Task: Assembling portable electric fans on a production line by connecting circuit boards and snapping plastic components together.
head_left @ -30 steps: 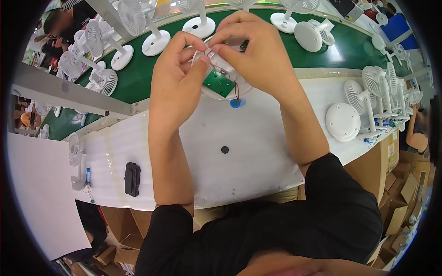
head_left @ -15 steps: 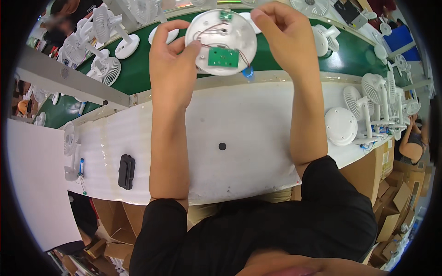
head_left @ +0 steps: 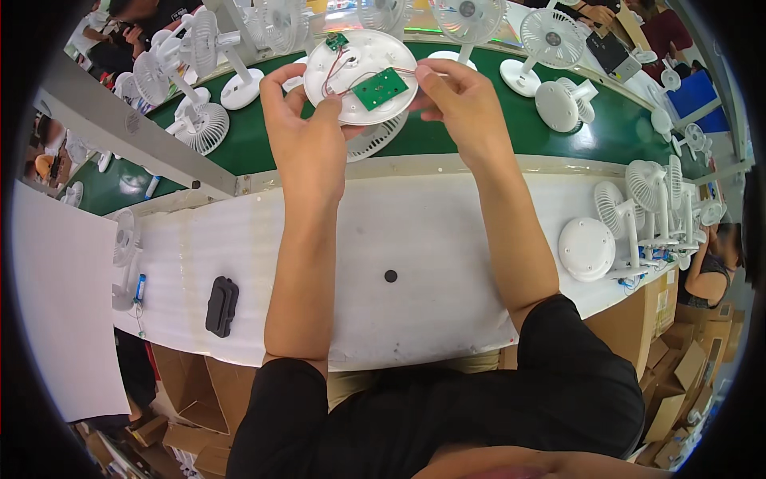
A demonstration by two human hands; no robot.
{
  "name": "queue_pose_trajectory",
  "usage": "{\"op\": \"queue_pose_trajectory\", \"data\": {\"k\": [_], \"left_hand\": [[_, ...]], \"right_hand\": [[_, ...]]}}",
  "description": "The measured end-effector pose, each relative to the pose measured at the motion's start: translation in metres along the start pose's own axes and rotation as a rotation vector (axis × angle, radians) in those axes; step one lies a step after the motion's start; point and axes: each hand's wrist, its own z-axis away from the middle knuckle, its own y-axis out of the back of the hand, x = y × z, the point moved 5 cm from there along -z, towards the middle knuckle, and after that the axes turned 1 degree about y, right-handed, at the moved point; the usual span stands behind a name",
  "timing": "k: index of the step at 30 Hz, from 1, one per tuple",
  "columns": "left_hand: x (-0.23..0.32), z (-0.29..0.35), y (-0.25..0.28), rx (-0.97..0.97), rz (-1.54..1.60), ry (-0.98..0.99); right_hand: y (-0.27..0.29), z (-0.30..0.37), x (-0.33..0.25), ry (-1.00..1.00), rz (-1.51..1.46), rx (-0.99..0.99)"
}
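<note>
Past the far edge of the white desk (head_left: 423,231), forearms (head_left: 307,271) extended, the left hand (head_left: 313,120), thumb uppermost, clamps a round white base (head_left: 375,48) — green board (head_left: 380,89) inside — by its left rim; the right hand (head_left: 459,100) pinches a wire (head_left: 404,70) beside the opposite rim.

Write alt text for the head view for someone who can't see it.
A person's left hand grips a round white housing, its green circuit boards and wires exposed, the right hand at its edge; white fans stand beyond on a green surface.
</note>
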Motion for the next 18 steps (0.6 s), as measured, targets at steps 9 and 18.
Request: {"op": "queue_pose_trajectory", "data": {"k": [9,18], "left_hand": [[-0.001,0.008,-0.016,-0.141,-0.046,-0.049],[-0.005,0.005,-0.02,-0.187,-0.075,-0.063]], "right_hand": [[0.002,0.009,-0.031,0.523,-0.18,0.229],[0.012,0.004,-0.032,0.476,0.143,-0.093]]}}
